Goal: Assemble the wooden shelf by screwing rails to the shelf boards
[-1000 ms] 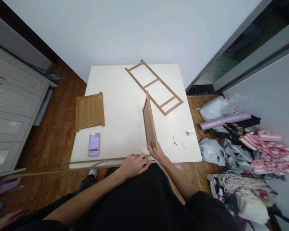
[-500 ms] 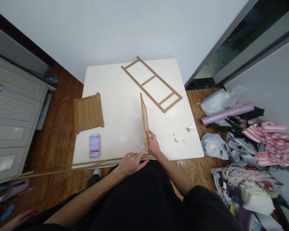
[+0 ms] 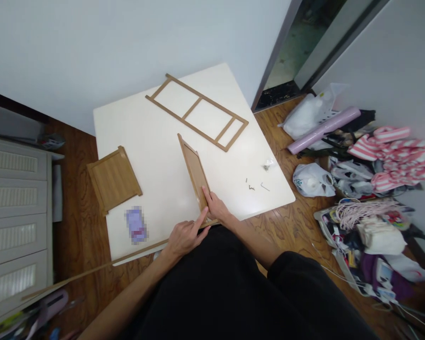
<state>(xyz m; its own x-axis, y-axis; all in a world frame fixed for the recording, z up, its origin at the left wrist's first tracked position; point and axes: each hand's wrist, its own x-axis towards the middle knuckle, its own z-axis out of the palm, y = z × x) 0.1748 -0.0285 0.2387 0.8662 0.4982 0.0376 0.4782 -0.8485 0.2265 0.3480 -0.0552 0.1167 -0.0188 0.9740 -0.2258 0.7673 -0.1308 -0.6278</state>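
My right hand (image 3: 216,208) is closed around the near end of a small wooden panel (image 3: 195,170), which stands on its edge on the white table. A long wooden side frame (image 3: 138,250) runs along the table's front edge and out past its left corner. My left hand (image 3: 188,237) grips this frame near its right end, with a finger reaching to the panel's lower corner. Panel and frame meet between my hands; the joint itself is partly hidden by my fingers.
A ladder-like wooden frame (image 3: 193,109) and a slatted wooden panel (image 3: 115,182) lie on the table (image 3: 156,174). A blurred purple item (image 3: 136,225) is at front left. Several screws (image 3: 251,187), a hex key (image 3: 265,187) and a small hardware bag (image 3: 268,166) lie at right.
My view has turned, so the table appears rotated and shifted left. The upright panel now shows more of its face. Both hands keep their hold at the corner.
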